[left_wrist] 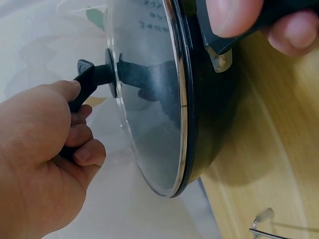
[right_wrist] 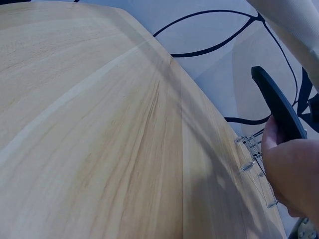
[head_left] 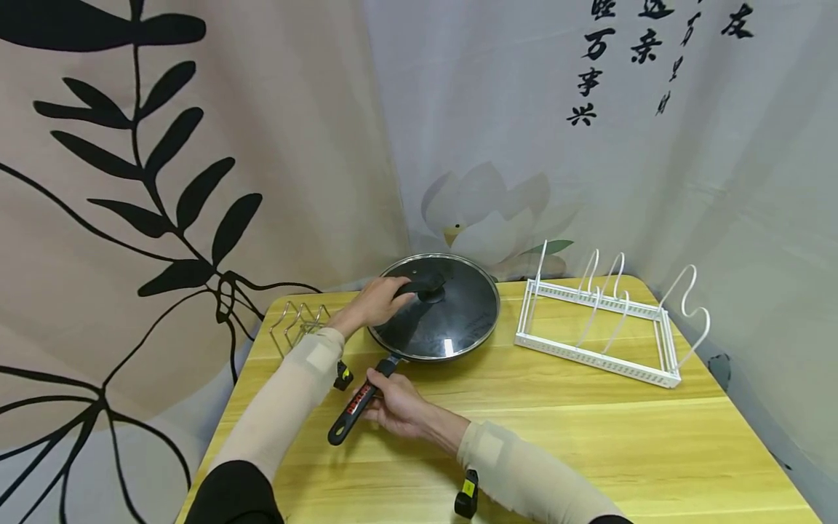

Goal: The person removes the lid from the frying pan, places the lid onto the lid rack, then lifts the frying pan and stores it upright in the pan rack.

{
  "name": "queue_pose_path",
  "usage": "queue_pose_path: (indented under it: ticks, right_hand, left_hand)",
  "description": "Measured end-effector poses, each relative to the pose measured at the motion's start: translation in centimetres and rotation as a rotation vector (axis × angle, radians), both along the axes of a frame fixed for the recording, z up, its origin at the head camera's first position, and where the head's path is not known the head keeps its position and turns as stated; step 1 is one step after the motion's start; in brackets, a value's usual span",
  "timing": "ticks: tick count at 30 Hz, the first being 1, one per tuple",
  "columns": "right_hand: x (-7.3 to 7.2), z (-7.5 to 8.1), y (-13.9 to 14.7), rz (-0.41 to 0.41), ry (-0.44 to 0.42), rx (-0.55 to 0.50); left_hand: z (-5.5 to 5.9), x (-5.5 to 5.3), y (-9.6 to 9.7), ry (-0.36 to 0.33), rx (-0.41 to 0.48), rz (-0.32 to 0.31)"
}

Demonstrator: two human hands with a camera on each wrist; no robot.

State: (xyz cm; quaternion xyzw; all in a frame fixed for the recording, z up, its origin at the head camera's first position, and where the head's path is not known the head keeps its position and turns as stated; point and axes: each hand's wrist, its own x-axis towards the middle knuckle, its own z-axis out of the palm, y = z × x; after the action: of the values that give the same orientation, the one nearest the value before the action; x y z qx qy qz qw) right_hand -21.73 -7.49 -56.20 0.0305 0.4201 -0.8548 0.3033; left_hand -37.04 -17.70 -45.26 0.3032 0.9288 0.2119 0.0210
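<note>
A black frying pan (left_wrist: 214,119) with a glass lid (head_left: 452,320) on it stands at the back middle of the table in the head view. My left hand (head_left: 374,302) grips the lid's black handle (left_wrist: 87,82), its fingers curled round it in the left wrist view. Around the pan's long black handle (head_left: 356,410), which points to the front left, my right hand (head_left: 402,407) is curled. The handle's end (right_wrist: 274,94) sticks out past the right hand in the right wrist view. The pan's underside is hidden.
A small metal wire rack (head_left: 297,324) sits at the back left, partly behind the left forearm. To the right of the pan stands a white rack (head_left: 592,356) with upright wire dividers. The wooden table (head_left: 556,422) meets a patterned curtain (head_left: 314,145) at the back.
</note>
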Motion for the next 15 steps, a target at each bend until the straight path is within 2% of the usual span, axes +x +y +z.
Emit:
queue_pose_path:
  ticks: [15]
  right_hand:
    - [0.2, -0.05, 0.07, -0.008, 0.008, 0.002]
  left_hand:
    - [0.15, 0.1, -0.19, 0.011, 0.019, 0.048]
